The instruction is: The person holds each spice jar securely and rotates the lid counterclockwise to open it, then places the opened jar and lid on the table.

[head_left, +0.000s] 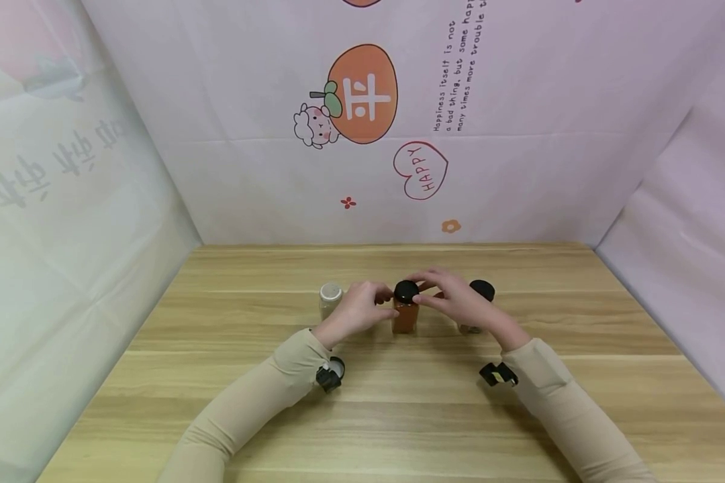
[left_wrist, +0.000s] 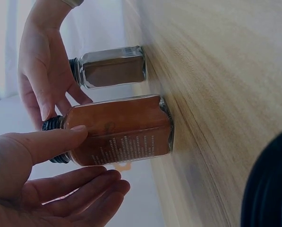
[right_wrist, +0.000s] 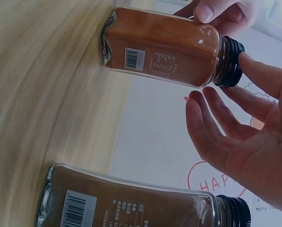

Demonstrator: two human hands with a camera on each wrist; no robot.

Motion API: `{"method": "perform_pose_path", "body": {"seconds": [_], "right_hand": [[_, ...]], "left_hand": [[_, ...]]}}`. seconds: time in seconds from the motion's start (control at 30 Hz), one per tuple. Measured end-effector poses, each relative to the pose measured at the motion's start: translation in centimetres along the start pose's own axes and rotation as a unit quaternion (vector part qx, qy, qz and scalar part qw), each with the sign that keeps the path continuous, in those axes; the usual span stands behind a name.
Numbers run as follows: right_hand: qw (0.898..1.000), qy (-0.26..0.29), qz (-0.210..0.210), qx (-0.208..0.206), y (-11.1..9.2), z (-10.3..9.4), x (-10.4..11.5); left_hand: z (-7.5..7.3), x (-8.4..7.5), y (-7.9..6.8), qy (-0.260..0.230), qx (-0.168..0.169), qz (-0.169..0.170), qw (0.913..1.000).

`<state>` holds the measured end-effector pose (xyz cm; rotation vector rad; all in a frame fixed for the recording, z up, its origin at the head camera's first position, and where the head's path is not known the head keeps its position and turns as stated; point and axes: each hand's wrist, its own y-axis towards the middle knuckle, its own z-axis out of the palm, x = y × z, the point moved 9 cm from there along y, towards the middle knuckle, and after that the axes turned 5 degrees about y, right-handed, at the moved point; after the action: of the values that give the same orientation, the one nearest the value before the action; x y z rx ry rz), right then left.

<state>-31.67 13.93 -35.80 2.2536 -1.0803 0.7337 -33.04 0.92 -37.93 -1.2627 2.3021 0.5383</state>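
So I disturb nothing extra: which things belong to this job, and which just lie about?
Likely in the job:
orange-brown jar
its black cap
left hand
right hand

Likely just standing by:
white-topped jar
brown jar
black-rimmed round piece

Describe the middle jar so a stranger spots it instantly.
Above the wooden table, find the left hand and right hand. The middle jar stands between them; its reddish-orange contents set it apart from the white-topped jar and brown-filled jar.

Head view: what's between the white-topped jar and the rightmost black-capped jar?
In the head view, the orange-brown jar with its black cap, plus the left hand and right hand flanking it.
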Motion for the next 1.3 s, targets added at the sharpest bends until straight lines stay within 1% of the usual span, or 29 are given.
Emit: {"method": "perform_pose_path", "body": {"seconds": [0.33,0.53,0.77,0.93,1.03,1.3], "right_hand": [[0.999,-0.008,-0.014,0.029,-0.05,0.35,-0.27],[0.999,0.002,-0.011,0.051,-0.04,0.65,-0.47],[0.998,0.004,-0.008,0.056,-0.05,0.64,-0.6],[0.999,0.019,-0.005,0.045,-0.01,0.4,-0.57],[0.999,0.029,0.004,0.03,0.04,0.17,-0.58],[0.999,0.033,0.025,-0.019,-0.21,-0.28,-0.44]], "left_hand": [[0.04,-0.02,-0.08,-0.003,-0.002,0.001,1.0],[0.06,0.06,-0.04,0.003,-0.001,-0.002,1.0],[0.06,0.19,-0.01,0.002,0.004,-0.005,1.0],[0.07,0.14,-0.04,0.001,0.004,-0.004,1.0],[0.06,0.16,-0.02,0.0,0.002,-0.001,1.0],[0.09,0.21,-0.06,-0.013,0.001,0.0,0.9999]]}}
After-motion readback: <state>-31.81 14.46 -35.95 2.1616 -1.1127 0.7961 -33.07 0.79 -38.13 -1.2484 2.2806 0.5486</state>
